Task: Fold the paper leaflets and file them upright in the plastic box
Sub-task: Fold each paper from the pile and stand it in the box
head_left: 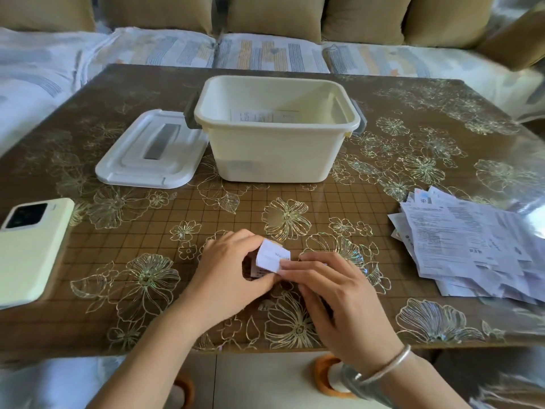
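On the floral-covered table (413, 143) the cream plastic box (277, 154) stands open at the far centre with its lid (147, 152) laid flat beside it on the left, probably to leave the mouth free for filing; one printed sheet (262, 116) already leans against its far wall. The pile of unfolded leaflets (466, 246) lies fanned at the right edge, within easy reach of the right hand (339, 296). At the near centre, well short of the box, the left hand (230, 270) curls round the small folded leaflet (272, 256) while the right hand's fingertips pinch its lower edge, seemingly to set the crease.
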`<state>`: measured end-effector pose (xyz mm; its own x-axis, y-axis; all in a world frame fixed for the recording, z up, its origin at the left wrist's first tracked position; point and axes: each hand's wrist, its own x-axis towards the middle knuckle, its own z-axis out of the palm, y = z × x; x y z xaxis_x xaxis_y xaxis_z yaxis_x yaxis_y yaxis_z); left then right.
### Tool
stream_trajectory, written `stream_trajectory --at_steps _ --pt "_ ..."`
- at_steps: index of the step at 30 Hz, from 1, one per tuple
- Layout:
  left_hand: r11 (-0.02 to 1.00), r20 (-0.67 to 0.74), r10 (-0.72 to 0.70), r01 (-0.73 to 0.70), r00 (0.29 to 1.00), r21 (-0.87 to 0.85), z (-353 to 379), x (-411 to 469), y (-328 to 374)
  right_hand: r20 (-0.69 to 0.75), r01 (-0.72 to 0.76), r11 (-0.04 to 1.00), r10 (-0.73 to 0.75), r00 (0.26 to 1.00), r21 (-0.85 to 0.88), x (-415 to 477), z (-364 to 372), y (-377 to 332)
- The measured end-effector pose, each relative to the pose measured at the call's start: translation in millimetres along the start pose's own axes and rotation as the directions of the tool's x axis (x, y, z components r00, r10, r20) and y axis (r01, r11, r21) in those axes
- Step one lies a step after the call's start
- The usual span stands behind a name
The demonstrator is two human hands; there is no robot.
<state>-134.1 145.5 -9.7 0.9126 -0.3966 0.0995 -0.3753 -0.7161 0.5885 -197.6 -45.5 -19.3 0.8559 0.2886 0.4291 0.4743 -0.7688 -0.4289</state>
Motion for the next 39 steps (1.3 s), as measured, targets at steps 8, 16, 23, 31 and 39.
stream_trajectory --at_steps 8,16,23,31,39 --pt "0.979 0.004 -0.024 0.024 1.000 -0.204 -21.2 -2.7 -8.1 0.045 0.030 0.996 -0.027 0.999 -0.088 0.4 -0.8 -2.4" --pt "0.984 0.202 -0.037 0.000 0.979 0.178 -30.1 15.1 16.3 0.119 0.000 1.000 0.003 0.993 -0.024 22.5 -9.9 3.6" --pt "0.949 0.289 -0.096 0.000 0.953 0.315 -39.0 28.9 27.8 0.326 -0.180 0.969 0.227 0.918 -0.170 74.1 -6.0 -6.3" --pt "0.949 -0.043 0.110 -0.092 0.993 0.301 -63.3 31.6 39.8 0.350 -0.138 0.978 0.186 0.918 -0.157 114.7 -36.8 -16.3" --pt "0.976 -0.356 0.205 -0.164 0.912 0.142 -125.9 87.3 31.8 0.224 -0.133 0.988 0.146 0.964 -0.074 206.1 -93.1 -11.4"
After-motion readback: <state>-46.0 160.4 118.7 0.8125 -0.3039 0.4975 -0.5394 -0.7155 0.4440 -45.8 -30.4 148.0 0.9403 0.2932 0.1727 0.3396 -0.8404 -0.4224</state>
